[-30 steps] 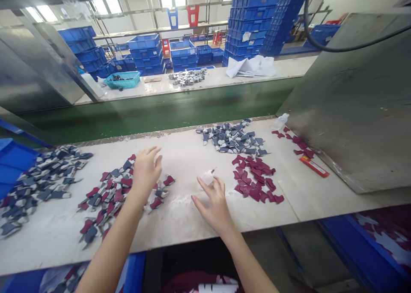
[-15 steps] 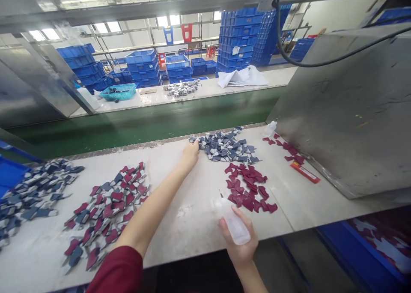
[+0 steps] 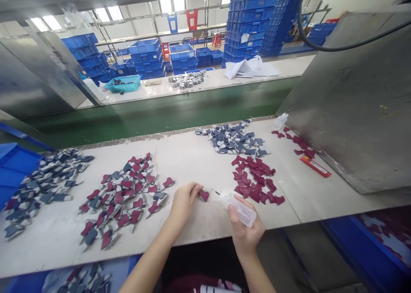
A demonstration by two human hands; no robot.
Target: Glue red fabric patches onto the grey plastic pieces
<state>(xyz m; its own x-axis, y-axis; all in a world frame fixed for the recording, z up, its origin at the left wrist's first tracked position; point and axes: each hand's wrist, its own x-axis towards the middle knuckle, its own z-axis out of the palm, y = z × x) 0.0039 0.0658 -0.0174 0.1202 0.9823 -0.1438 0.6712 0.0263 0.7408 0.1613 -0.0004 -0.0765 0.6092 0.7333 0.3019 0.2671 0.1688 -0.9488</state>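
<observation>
The left hand (image 3: 184, 203) has come back from the grey pieces (image 3: 231, 139) toward the near edge of the bench (image 3: 195, 166), its grip curled, with the fingers against a maroon piece (image 3: 204, 195); whether they pinch it, I cannot tell. The right hand (image 3: 245, 235) wraps a clear squeeze bottle (image 3: 240, 209), its nozzle aimed at that piece. Holding the piece steady helps keep the nozzle on target.

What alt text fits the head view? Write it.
A person's left hand holds a small maroon piece on a white workbench while the right hand aims a clear plastic squeeze bottle at it. Maroon and grey pieces lie in piles; blue crates stack beyond.
</observation>
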